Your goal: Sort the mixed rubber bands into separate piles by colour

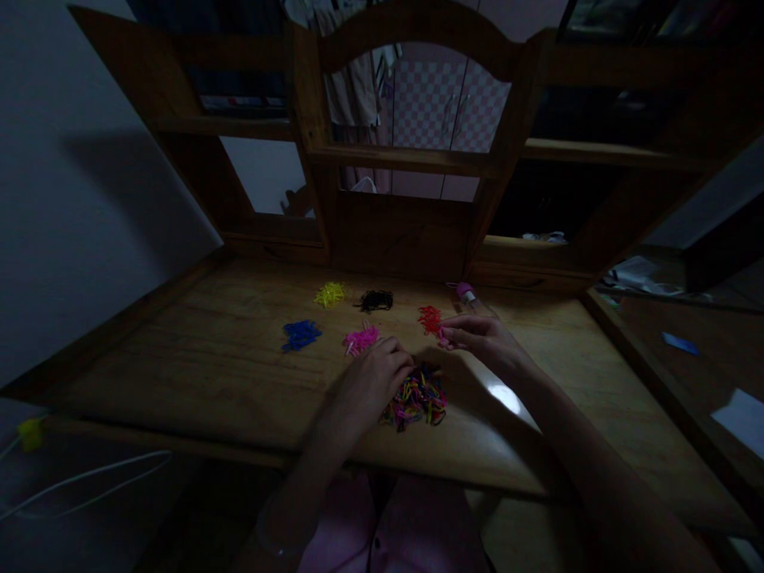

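Observation:
A mixed heap of small coloured bands (418,398) lies on the wooden desk (196,374) in front of me. My left hand (376,376) rests curled on the heap's left edge, fingers closed into it. My right hand (477,336) hovers just past the heap, beside the red pile (430,318), its fingers pinched on something small and pink. Sorted piles lie farther back: pink (360,340), blue (300,334), yellow (329,294) and black (376,300).
A small bottle with a pink cap (466,293) stands behind the red pile. A wooden hutch with shelves and a mirror (418,119) rises at the desk's back. Papers (743,418) lie on the right. A white cable (89,477) hangs at lower left.

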A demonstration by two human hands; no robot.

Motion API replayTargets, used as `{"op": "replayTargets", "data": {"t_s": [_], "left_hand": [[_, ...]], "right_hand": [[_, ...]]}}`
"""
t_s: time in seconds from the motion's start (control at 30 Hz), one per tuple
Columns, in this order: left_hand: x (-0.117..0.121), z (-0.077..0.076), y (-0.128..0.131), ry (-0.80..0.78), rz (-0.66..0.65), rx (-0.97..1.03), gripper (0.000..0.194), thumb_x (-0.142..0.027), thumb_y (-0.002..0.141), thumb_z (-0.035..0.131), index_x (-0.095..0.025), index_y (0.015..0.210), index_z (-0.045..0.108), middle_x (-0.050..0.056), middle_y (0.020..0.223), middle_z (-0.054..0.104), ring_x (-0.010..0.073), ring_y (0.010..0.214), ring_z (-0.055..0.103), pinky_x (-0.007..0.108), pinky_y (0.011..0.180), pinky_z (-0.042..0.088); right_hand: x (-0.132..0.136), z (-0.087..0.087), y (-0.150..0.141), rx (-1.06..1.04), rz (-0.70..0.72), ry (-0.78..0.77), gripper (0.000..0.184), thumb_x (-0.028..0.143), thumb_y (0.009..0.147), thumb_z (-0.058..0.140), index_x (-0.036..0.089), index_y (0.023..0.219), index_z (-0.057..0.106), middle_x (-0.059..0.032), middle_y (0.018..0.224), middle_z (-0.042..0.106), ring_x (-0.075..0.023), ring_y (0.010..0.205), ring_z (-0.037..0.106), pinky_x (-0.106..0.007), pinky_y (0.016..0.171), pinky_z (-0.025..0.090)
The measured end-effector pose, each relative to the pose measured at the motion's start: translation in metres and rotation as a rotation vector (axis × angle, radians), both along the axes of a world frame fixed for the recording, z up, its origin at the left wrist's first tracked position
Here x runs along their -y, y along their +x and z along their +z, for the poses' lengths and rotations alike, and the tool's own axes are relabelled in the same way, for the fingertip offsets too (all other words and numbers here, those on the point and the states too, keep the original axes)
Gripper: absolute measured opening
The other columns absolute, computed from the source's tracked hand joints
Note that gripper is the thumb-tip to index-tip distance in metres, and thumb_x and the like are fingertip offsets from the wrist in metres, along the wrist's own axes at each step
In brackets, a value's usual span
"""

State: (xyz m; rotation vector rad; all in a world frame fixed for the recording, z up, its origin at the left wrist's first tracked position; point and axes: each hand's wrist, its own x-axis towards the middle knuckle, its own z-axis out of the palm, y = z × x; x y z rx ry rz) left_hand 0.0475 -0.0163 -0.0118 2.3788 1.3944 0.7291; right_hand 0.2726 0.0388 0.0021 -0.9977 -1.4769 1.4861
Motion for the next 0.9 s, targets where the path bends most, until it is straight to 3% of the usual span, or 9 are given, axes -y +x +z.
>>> {"op": "replayTargets", "data": {"t_s": [0.23, 0.3, 0.4, 0.47, 0.73, 0.9], "left_hand": [[0.004, 0.011, -0.002, -0.07, 0.029, 0.349, 0.011, -0.027, 0.086, 0.061, -0.02, 0.084, 0.068, 0.004, 0.089, 0.066, 0.0193, 0.089, 0.062, 0.033, 0.083, 0.047], [0.007, 0.012, 0.003, -0.188, 0.084, 0.602, 0.013, -0.031, 0.084, 0.063, -0.019, 0.086, 0.068, 0.004, 0.087, 0.069, 0.0196, 0.086, 0.065, 0.033, 0.082, 0.05], [0.011, 0.008, 0.014, -0.478, 0.122, 1.018, 0.028, -0.034, 0.083, 0.065, -0.016, 0.104, 0.064, 0.006, 0.084, 0.072, 0.0183, 0.076, 0.069, 0.032, 0.075, 0.055], [0.013, 0.005, 0.021, -0.601, 0.128, 1.179, 0.038, -0.034, 0.082, 0.066, -0.015, 0.115, 0.06, 0.007, 0.084, 0.072, 0.0172, 0.073, 0.069, 0.032, 0.073, 0.057], [0.018, 0.008, 0.037, -0.754, 0.003, 1.54, 0.026, -0.021, 0.081, 0.067, -0.01, 0.105, 0.068, 0.012, 0.105, 0.071, 0.0223, 0.101, 0.067, 0.038, 0.101, 0.047], [0.019, 0.007, 0.036, -0.953, -0.008, 1.696, 0.023, -0.014, 0.085, 0.055, -0.009, 0.103, 0.068, 0.013, 0.112, 0.069, 0.0228, 0.111, 0.062, 0.038, 0.107, 0.044]], "right_hand": [[0.0, 0.001, -0.001, 0.012, -0.014, -0.031, 0.026, 0.035, 0.068, 0.079, 0.017, 0.085, 0.071, -0.0062, 0.08, 0.071, -0.0155, 0.072, 0.066, -0.031, 0.071, 0.053], [0.0, 0.002, -0.001, 0.024, -0.022, -0.024, 0.024, 0.035, 0.068, 0.079, 0.017, 0.082, 0.071, -0.0059, 0.077, 0.071, -0.0154, 0.07, 0.066, -0.031, 0.069, 0.053], [0.003, 0.004, -0.003, 0.038, -0.018, 0.004, 0.021, 0.034, 0.07, 0.078, 0.017, 0.081, 0.072, -0.0051, 0.073, 0.071, -0.0146, 0.067, 0.066, -0.029, 0.067, 0.053], [0.006, 0.007, -0.006, 0.034, 0.003, 0.021, 0.02, 0.034, 0.071, 0.078, 0.017, 0.082, 0.073, -0.0049, 0.072, 0.071, -0.0147, 0.067, 0.066, -0.03, 0.067, 0.053], [0.018, 0.017, -0.013, 0.077, 0.058, 0.13, 0.022, 0.037, 0.072, 0.076, 0.019, 0.085, 0.076, -0.0054, 0.075, 0.071, -0.0151, 0.065, 0.064, -0.03, 0.064, 0.053], [0.02, 0.019, -0.013, 0.157, 0.052, 0.217, 0.023, 0.038, 0.072, 0.076, 0.019, 0.085, 0.075, -0.0046, 0.074, 0.07, -0.0136, 0.06, 0.061, -0.026, 0.055, 0.05]]}}
